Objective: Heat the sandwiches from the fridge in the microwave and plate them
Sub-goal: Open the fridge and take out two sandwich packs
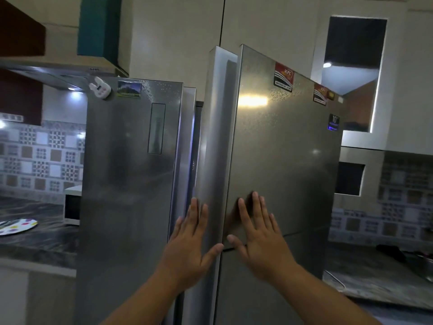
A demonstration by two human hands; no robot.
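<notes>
Two bare hands are laid flat against a steel-grey fridge, fingers straight and slightly spread, nothing gripped or pinched. The right hand (259,233) is pressed palm-first on the front of the right fridge door (281,156), fingertips pointing up, thumb stretched out to the left near the horizontal seam between the upper and lower doors. The left hand (189,242) is set just beside it, its fingers resting along the door's silver edge (214,148), with its thumb angled toward the right thumb; the two thumbs are close but apart. Both forearms are raised from the bottom of the view, converging upward toward the door. The right door is seen standing ajar, swung out from the cabinet, with a dark gap showing between it and the left fridge door (131,172). The fridge interior is hidden, and the sandwiches are not visible. KFC magnets (284,77) are stuck near the top of the right door; a white rabbit magnet (100,87) and a landscape picture magnet (129,89) are on the left door. To the left, a white microwave (72,209) is partly hidden behind the fridge, and a plate with coloured spots (16,226) lies on the dark marbled countertop (37,245). Patterned tiles (42,156) cover the wall behind.
</notes>
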